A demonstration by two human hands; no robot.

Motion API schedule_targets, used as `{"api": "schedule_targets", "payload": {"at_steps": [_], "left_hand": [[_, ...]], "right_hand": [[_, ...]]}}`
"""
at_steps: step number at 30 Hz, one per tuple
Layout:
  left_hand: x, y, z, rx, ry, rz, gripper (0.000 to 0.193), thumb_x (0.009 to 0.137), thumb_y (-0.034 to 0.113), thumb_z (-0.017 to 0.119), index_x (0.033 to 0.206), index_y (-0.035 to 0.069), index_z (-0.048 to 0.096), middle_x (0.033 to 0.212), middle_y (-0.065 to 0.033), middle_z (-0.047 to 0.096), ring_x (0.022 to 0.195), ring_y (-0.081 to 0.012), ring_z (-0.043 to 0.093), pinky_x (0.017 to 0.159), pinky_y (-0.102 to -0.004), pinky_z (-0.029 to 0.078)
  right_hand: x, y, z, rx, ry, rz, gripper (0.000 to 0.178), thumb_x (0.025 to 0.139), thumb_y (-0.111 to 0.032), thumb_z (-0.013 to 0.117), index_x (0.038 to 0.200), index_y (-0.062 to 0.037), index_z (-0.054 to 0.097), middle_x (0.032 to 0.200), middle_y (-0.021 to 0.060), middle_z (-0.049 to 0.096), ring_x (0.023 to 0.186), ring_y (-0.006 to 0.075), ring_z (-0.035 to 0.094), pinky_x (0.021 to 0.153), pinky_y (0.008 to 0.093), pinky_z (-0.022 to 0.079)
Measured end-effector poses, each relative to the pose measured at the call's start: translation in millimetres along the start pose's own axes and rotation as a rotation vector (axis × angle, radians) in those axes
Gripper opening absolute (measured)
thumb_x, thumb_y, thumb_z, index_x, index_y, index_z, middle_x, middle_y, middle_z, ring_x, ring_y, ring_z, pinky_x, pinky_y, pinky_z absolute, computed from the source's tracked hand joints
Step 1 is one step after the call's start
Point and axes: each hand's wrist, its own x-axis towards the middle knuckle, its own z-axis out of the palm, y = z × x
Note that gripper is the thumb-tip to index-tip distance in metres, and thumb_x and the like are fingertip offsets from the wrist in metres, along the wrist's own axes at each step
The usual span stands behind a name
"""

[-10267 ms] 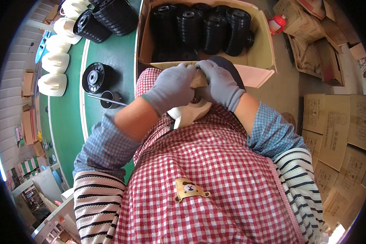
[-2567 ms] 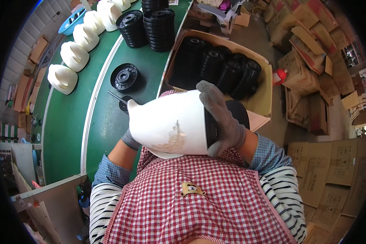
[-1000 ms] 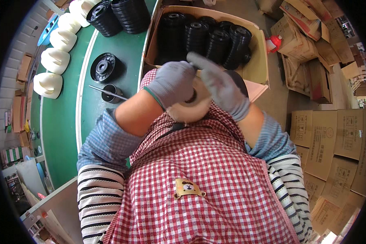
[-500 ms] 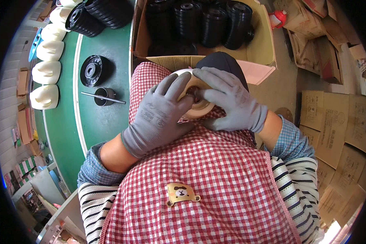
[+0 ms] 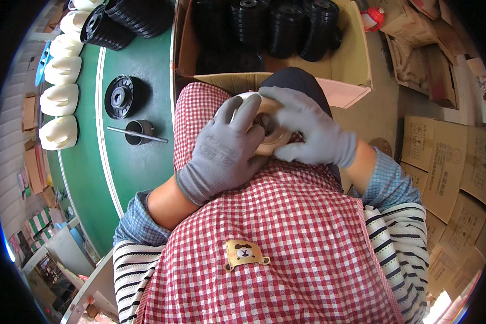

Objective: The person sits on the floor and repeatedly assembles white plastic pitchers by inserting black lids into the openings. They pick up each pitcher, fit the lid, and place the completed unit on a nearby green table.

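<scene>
A round, cream plastic part (image 5: 273, 141) with a dark hole in its middle rests in my lap, largely covered by my hands. My left hand (image 5: 221, 151), in a grey glove, closes its fingers round the part's left side. On its right side, my right hand (image 5: 316, 129), gloved alike, has its fingers bent over the rim and near the central hole; some of those fingertips are smeared by motion. On the green table to my left lie a black ribbed round part (image 5: 121, 97) and a short black cup (image 5: 139, 133) with a metal rod (image 5: 146, 136) across its top.
Several cream plastic covers (image 5: 58, 133) line the table's (image 5: 86, 178) far left edge, near stacked black parts (image 5: 140, 16). Before my knees stands an open cardboard box (image 5: 353, 59) holding more black stacks (image 5: 286, 32). Other cartons (image 5: 443, 156) are piled at the right.
My right hand's fingers have shifted a little off the central hole, and its thumb has moved up along the rim. My left hand keeps its hold and has moved slightly right.
</scene>
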Motion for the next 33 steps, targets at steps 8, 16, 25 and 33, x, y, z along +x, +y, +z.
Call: {"api": "schedule_targets", "payload": {"at_steps": [8,16,25,33], "left_hand": [[-16,-5,10,-0.127,0.174,-0.055,0.082,0.062,0.025,0.092,0.132,0.006,0.052,0.141,-0.0243,0.048,0.129,-0.042,0.053,0.1,-0.0458,0.054],[-21,-9,26,-0.243,0.205,-0.067,0.081,0.066,0.024,0.091,0.134,0.006,0.053,0.14,-0.0235,0.05,0.126,-0.0425,0.056,0.099,-0.0465,0.054],[-89,-71,27,-0.843,0.323,-0.631,0.04,0.09,0.021,0.075,0.118,-0.002,0.058,0.114,-0.0156,0.065,0.102,-0.021,0.065,0.085,-0.0321,0.055],[-99,-71,37,-1.964,-0.276,-0.817,0.075,0.1,0.067,0.035,0.128,0.002,0.06,0.092,-0.0136,0.074,0.068,-0.0187,0.071,0.049,-0.0256,0.056]], "right_hand": [[24,-15,9,-0.282,-0.15,0.458,0.069,0.083,-0.043,0.074,0.136,-0.0048,0.053,0.123,0.0176,0.063,0.113,0.0357,0.064,0.094,0.0429,0.052],[17,7,22,-0.24,-0.09,0.415,0.062,0.083,-0.039,0.072,0.133,-0.0064,0.056,0.126,0.0169,0.063,0.11,0.034,0.065,0.095,0.043,0.052],[-17,29,-9,0.435,-0.076,0.644,0.048,0.09,-0.018,0.074,0.133,0.0,0.062,0.121,0.0128,0.071,0.106,0.0175,0.067,0.094,0.0299,0.053],[-7,-12,-20,0.535,0.118,0.266,0.026,0.09,-0.012,0.074,0.114,-0.0022,0.075,0.109,0.0126,0.076,0.093,0.0161,0.071,0.085,0.0295,0.057]]}}
